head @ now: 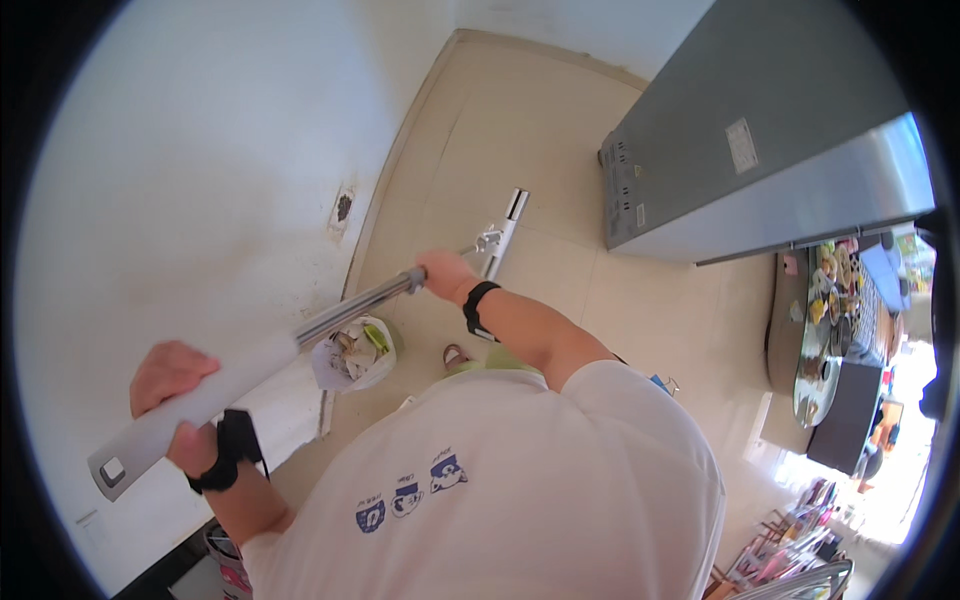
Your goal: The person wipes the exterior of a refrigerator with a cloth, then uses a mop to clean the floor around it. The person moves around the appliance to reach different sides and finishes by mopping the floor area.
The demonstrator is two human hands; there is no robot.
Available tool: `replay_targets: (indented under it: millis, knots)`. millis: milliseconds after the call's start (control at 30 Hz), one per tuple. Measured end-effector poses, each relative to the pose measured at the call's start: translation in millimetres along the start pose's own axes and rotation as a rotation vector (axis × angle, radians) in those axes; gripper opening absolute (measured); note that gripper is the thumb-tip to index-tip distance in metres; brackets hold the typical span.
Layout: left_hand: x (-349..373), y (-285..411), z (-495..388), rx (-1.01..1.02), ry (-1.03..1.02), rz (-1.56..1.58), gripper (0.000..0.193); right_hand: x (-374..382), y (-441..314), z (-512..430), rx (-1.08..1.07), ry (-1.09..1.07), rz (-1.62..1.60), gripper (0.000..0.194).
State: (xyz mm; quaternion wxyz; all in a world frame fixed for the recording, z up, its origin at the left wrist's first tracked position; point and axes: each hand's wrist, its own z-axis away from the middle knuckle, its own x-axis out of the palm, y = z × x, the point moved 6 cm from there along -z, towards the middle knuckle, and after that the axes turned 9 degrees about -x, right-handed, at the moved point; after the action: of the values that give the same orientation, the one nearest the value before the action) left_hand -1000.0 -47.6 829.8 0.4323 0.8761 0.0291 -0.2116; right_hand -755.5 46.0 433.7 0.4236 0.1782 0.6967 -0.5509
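Note:
My left hand [176, 382] grips the wide grey-white sleeve [217, 386] of a long-handled floor tool, apparently a mop, near the sleeve's end with the square hole. A shiny metal pole [356, 307] comes out of the sleeve and slants up to the right. Around the pole, just past a grey collar, my right hand [448, 276] is closed. Beyond it, a metal and white bar-shaped head [504, 236] with a hinged bracket lies at an angle over the tiled floor. Both wrists wear black bands.
A lined waste bin [356, 356] holding scraps stands below the pole. Along the left runs a white wall [225, 187] with a damaged socket hole. A grey refrigerator [720, 150] stands at upper right, and a glass-topped table [814, 375] with dishes is further right.

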Motion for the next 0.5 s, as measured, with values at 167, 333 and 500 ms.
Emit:
replay_targets:
  millis: [167,333,500]
  knots:
    - [101.2,43.8,-26.9,0.337,-0.296,-0.047,0.016,-41.0,28.4,47.9,0.149,0.222,-0.046,0.022]
    - [201.3,76.4,-5.6,0.458,-0.458,-0.037,0.024,-55.1,53.5,145.3,0.191,0.303,-0.12,0.045]
    - [315.7,89.2,58.9,0.509,-0.75,0.086,0.022,-95.6,34.7,276.5,0.173,0.442,-0.206,0.048]
